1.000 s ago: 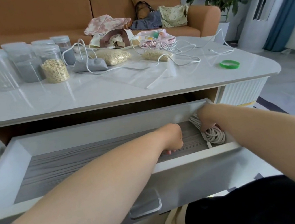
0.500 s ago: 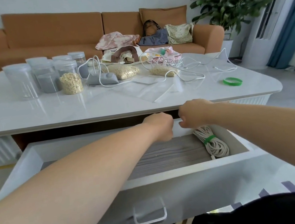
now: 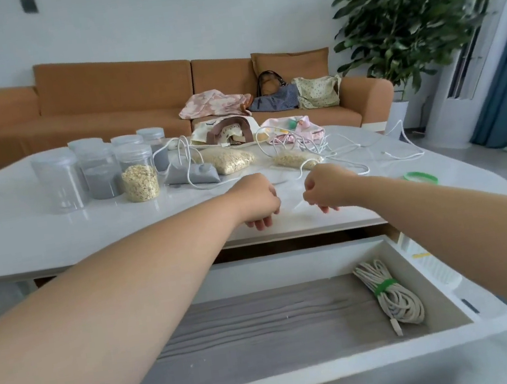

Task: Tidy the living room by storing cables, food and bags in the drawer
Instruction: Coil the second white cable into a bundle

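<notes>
Left hand (image 3: 258, 201) hovers over the near edge of the bench (image 3: 24, 237), knuckles up, fingers loosely curled downward with nothing visible in them. Beyond it, at far left, stand the lidded jars (image 3: 62, 183), one of them part-filled with oats (image 3: 140, 183). Next come a grey pouch (image 3: 194, 174) and two oat bags (image 3: 228, 160). Right hand (image 3: 326, 189) is just beside the left hand, apart from it, and likewise knuckles up. Its thumb and forefinger are drawn close, but whether they pinch anything cannot be told.

Loose white cables (image 3: 304, 144) lie beyond and to the right of both hands. Their nearest strand passes just behind the right hand, and their long run trails toward the bench's right edge, so the right hand is judged the nearer for a pick-up. A green band (image 3: 421, 177) rests near that edge.

Below the hands the drawer (image 3: 288, 265) stands open. A coiled cable (image 3: 394, 297), bound with a green tie, lies against its right wall, long axis front to back. The grey floor left of the coil gives room for the next items. The bench's overhanging edge is the lip that a hand must clear on its way down.
</notes>
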The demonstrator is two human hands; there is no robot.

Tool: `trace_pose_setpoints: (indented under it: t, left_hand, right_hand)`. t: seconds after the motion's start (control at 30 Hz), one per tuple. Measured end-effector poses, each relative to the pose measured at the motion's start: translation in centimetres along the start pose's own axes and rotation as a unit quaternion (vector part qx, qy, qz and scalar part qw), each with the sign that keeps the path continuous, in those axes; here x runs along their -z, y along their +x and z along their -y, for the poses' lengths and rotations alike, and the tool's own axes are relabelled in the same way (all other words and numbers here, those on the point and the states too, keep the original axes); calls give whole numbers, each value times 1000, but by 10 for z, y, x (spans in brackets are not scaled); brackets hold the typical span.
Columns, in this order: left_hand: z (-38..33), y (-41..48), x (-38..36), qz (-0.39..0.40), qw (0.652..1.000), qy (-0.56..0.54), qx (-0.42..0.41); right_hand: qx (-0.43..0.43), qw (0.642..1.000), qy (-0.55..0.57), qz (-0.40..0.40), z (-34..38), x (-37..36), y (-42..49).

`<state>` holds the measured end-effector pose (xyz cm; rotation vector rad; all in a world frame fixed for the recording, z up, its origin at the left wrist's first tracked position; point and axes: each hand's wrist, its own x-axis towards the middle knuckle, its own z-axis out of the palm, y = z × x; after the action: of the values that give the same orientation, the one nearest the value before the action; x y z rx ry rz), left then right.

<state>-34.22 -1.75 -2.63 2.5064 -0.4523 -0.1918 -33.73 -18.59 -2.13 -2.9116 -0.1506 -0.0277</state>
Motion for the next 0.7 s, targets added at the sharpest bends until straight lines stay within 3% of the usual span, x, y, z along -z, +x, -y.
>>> trace_pose_setpoints:
  t: [0.13, 0.23, 0.43, 0.7]
  left_hand:
    - [18, 21, 9, -119, 989, 87, 4]
    - [32, 38, 12, -166, 977, 129, -19]
    - [53, 76, 11, -177, 968, 164, -64]
    - [37, 132, 0, -204, 965, 123, -106]
  right_hand:
    - [-21, 994, 4, -106, 2, -8, 34]
    - [-4, 984, 29, -175, 7, -17, 62]
    - [-18, 968, 66, -242, 8, -24, 104]
    - [-80, 942, 102, -311, -30, -7, 152]
